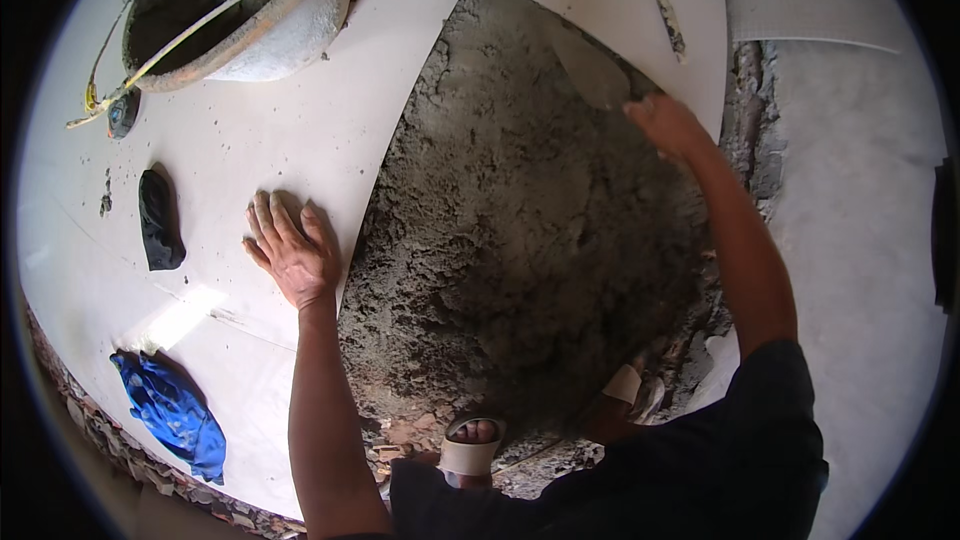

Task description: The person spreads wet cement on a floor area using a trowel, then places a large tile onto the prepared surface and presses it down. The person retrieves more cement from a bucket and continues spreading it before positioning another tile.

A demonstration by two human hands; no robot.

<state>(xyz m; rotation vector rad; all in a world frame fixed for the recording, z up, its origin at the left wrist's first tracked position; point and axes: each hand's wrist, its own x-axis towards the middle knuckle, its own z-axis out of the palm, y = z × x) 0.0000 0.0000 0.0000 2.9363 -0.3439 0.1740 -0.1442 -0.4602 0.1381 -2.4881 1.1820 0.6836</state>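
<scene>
My right hand (668, 127) is closed around the handle of a trowel (597, 72). Its grey blade lies against the wet mortar (500, 170), close to the far right edge of the bed, and blends with it in colour. On the pale tiles (225, 165) to the left, my left hand (290, 252) rests flat with the fingers spread, just beside the mortar's left edge. The mortar looks smoother at the far end and rougher and lumpier towards my feet.
A mortar-crusted tub (270, 50) stands far left, a thin stick (190, 32) across it. A tape measure (122, 115), black object (160, 220) and blue cloth (175, 415) lie on the tiles. Far right is a hammer-like tool (665, 5). My sandalled foot (472, 445) stands on rubble.
</scene>
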